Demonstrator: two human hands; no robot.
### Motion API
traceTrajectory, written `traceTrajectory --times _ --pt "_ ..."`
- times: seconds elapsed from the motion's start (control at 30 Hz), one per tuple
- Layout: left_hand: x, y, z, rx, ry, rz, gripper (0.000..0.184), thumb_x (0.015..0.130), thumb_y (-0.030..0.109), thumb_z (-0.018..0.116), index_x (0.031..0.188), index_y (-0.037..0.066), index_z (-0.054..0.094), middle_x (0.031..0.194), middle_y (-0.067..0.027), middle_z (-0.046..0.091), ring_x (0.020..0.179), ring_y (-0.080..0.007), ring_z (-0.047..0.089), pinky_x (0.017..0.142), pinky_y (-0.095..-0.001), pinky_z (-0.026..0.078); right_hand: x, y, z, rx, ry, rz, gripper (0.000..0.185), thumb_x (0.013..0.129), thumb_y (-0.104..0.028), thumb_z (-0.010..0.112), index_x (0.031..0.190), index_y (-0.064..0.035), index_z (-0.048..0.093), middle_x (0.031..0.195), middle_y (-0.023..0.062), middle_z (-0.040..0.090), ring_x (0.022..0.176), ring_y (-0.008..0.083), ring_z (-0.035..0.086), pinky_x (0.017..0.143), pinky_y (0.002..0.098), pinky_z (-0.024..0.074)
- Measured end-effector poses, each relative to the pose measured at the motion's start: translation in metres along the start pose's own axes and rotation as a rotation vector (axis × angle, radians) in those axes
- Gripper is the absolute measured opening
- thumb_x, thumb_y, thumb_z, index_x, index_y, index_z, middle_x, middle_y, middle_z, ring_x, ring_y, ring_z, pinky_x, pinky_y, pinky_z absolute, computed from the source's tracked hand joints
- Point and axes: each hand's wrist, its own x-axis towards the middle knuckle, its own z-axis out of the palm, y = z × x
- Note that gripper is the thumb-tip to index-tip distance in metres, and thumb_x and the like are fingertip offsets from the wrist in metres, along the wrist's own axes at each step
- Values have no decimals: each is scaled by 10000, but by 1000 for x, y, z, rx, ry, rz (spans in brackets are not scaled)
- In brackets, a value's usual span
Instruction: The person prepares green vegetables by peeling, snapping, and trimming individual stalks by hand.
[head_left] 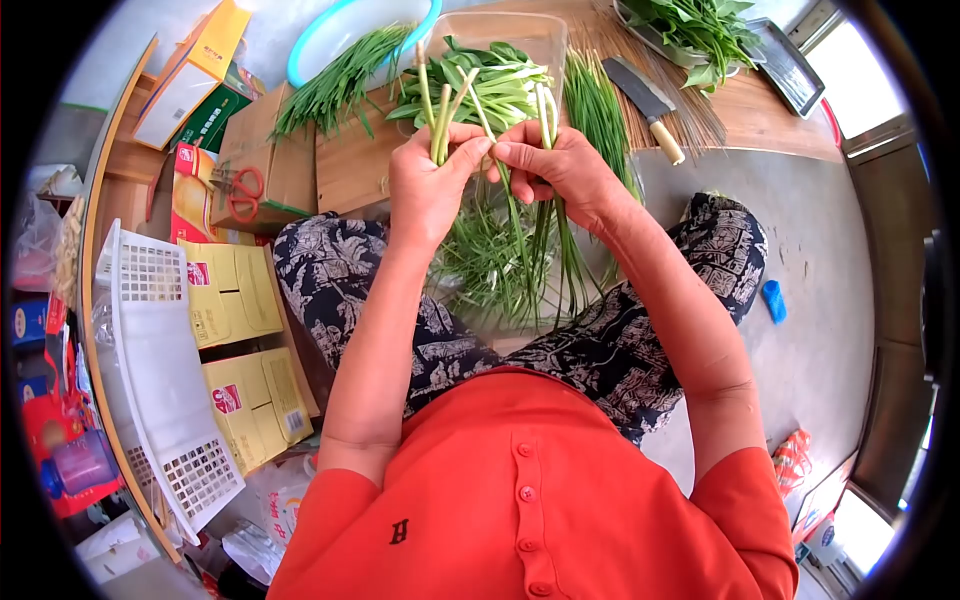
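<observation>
My left hand (428, 185) is closed around several thick, pale-green stalks (441, 125) that point upward. My right hand (570, 170) grips a few white-based, long-leaved greens (544, 115), whose narrow leaves hang below it. Thumbs and fingertips of both hands meet at one slim stalk (479, 108) between them. Below the hands, between my knees, lies a loose heap of thin green leaves (490, 255). Just beyond my hands, a clear plastic tray (555, 45) holds leafy greens with pale stems (500, 85).
A blue-rimmed basin (293, 65) with long greens (345, 80) stands at the back left. To the right are a bundle of long greens (597, 105), a cleaver (640, 88) and a dark-rimmed tray (790, 65). Red-handled scissors (245, 192) rest by cardboard boxes (235, 290) at left.
</observation>
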Motion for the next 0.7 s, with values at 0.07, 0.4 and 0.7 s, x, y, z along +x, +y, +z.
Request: traceTrajectory --times 0.07,0.4,0.7 --pt "-2 0 2 247 91 125 92 846 66 633 878 -21 627 767 -57 612 593 -132 546 589 -267 458 -1 1 1 -8 -1 -9 141 885 -177 619 840 -50 579 746 41 638 489 67 496 423 182 320" --pt "6 -7 -8 505 344 239 100 829 112 632 834 13 615 751 -71 584 673 -171 555 632 -306 445 -9 -7 3 -32 -59 47 142 884 -169 615 859 -32 584 727 57 625 469 72 467 432 186 338" --pt "7 -12 -37 305 207 -65 127 779 101 681 880 25 665 702 8 601 558 -57 496 510 -232 405 -9 -4 -8 56 -99 53 163 904 -211 591 859 -55 592 719 22 600 493 39 417 427 176 315"
